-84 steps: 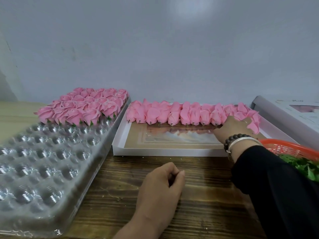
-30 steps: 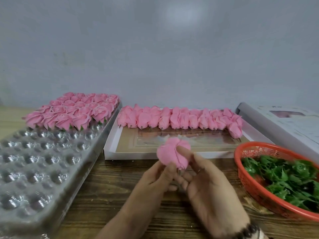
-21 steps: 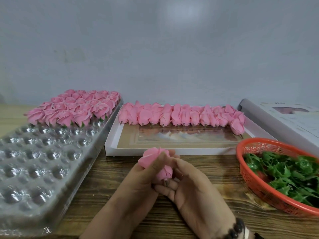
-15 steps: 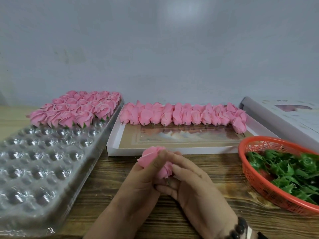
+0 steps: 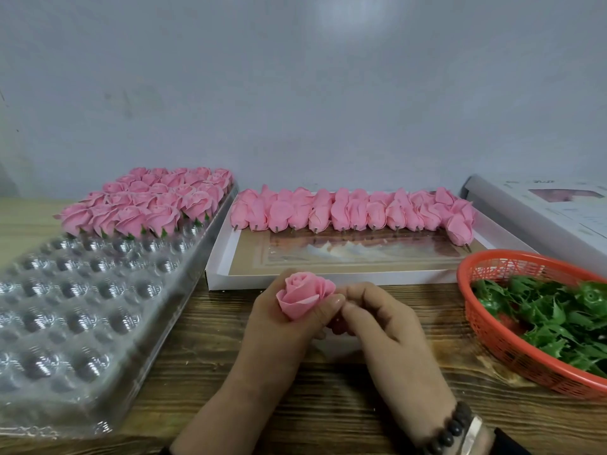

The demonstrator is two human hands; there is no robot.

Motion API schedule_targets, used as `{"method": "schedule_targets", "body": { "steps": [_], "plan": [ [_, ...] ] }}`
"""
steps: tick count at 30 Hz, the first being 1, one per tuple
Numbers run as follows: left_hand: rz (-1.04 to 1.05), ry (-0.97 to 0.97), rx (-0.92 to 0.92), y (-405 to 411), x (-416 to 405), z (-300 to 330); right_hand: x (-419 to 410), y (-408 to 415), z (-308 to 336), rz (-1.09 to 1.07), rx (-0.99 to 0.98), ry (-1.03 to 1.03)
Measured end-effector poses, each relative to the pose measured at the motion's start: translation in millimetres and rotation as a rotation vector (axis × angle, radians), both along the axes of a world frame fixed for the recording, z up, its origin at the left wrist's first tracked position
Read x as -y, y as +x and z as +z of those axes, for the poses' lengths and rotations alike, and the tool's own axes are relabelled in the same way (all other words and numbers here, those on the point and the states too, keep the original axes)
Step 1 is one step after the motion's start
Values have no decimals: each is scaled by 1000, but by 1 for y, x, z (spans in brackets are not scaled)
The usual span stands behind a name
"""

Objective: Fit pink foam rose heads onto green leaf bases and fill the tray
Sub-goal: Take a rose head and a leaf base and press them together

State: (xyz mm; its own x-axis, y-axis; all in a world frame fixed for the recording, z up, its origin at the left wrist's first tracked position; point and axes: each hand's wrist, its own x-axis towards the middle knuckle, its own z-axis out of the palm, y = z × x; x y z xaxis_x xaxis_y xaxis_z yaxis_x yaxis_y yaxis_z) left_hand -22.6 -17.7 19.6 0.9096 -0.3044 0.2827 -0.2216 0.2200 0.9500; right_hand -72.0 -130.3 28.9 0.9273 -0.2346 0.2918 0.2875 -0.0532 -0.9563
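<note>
Pink foam is held at the centre of the view: a single rose head (image 5: 303, 298), petals upward, is gripped by the left hand (image 5: 285, 326) just above a wooden worktop (image 5: 210, 382). The left grip is curled round the lower part of the bloom, the thumb pressed against its right side. The right hand (image 5: 384, 326) is placed directly beside it, touching it, with fingers curled inward toward the base of the rose; whether that grip has hold of the stem end or merely rests by it cannot be told, since the fingertips are hidden behind the left thumb. A dark bead bracelet (image 5: 451, 428) and a pale bangle are worn on the right wrist.

To the left of the grip a clear plastic tray (image 5: 65, 323) of round cups is set on the worktop. Only its far rows are filled, with finished roses (image 5: 147, 205) on green bases; the nearer cups are unfilled. Beyond the grip lies a shallow white box (image 5: 328, 277), with a row of loose rose heads (image 5: 351, 210) laid on their sides along its far edge. To the right of the grip an orange mesh basket (image 5: 486, 330) is seen, holding green leaf bases (image 5: 551, 316). Beyond the basket, a white carton (image 5: 542, 221) is partly in view.
</note>
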Motion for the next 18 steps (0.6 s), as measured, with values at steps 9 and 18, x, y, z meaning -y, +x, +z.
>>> {"method": "schedule_targets", "body": {
  "steps": [9,18],
  "plan": [
    [-64,75,-16,-4,6,-3,1,2,-2,-106,-15,-59],
    [-128,139,52,-6,4,0,-3,-3,2,-198,148,-104]
  ]
}}
